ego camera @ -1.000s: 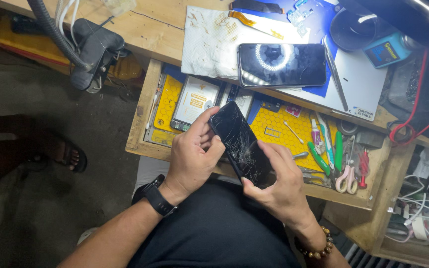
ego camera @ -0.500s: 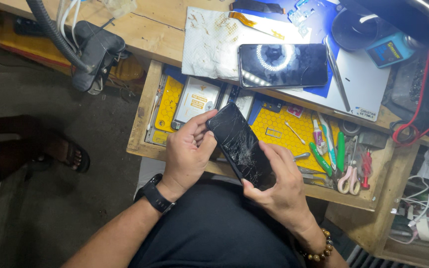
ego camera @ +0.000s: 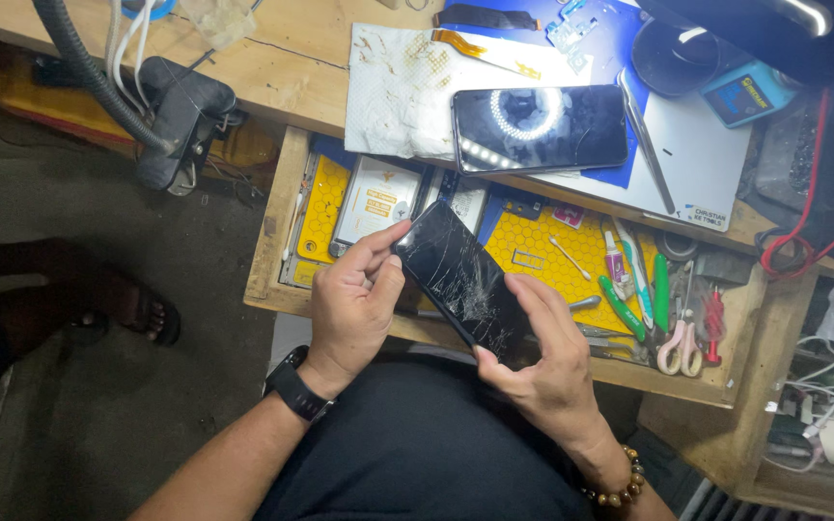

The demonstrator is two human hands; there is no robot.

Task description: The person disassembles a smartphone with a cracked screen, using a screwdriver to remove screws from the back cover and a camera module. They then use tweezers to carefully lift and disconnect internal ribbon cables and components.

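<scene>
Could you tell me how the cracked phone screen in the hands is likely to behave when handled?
The cracked phone screen looks thin and flat, so probably light. Its web of cracks suggests it is fragile and may shed splinters. The glossy face looks slippery; the left hand and right hand pinch opposite ends.

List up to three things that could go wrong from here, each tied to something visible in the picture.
1. The cracked phone, pinched by the left hand and right hand, could cut fingertips on its splintered glass.
2. Held over the open drawer, it might slip onto the tools.
3. The second phone lies near the bench edge and could be knocked off.
</scene>
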